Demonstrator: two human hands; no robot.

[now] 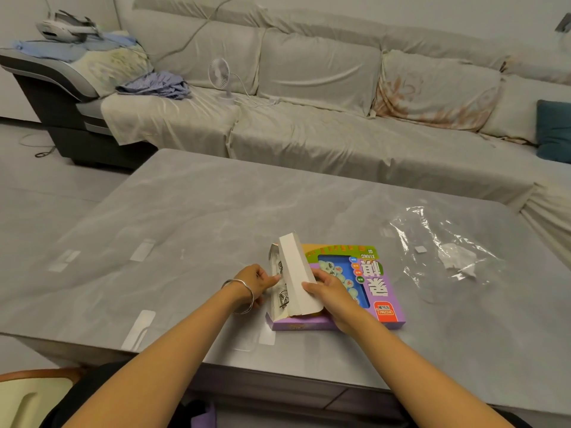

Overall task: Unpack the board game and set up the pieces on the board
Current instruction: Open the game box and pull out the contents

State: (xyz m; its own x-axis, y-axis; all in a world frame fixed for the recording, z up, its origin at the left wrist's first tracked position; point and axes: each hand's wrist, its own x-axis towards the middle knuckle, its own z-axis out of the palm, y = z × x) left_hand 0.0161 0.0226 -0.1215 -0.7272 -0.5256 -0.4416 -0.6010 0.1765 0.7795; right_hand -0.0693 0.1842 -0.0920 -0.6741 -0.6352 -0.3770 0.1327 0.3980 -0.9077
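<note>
A purple board game box (381, 291) lies flat on the grey table (185, 217), near its front edge. Its clear window shows several round pale pieces (338, 274). The box's left end is open, and a white cardboard flap (296, 276) stands up from it. My right hand (332, 291) grips the lower part of that flap. My left hand (258, 281) pinches a clear inner tray (278, 288) at the open end; some metal wire parts show inside it.
Crumpled clear plastic wrap (445, 251) lies on the table to the right of the box. A covered sofa (309, 118) with a small fan (221, 75) stands behind the table. A chair edge (37, 387) is at bottom left.
</note>
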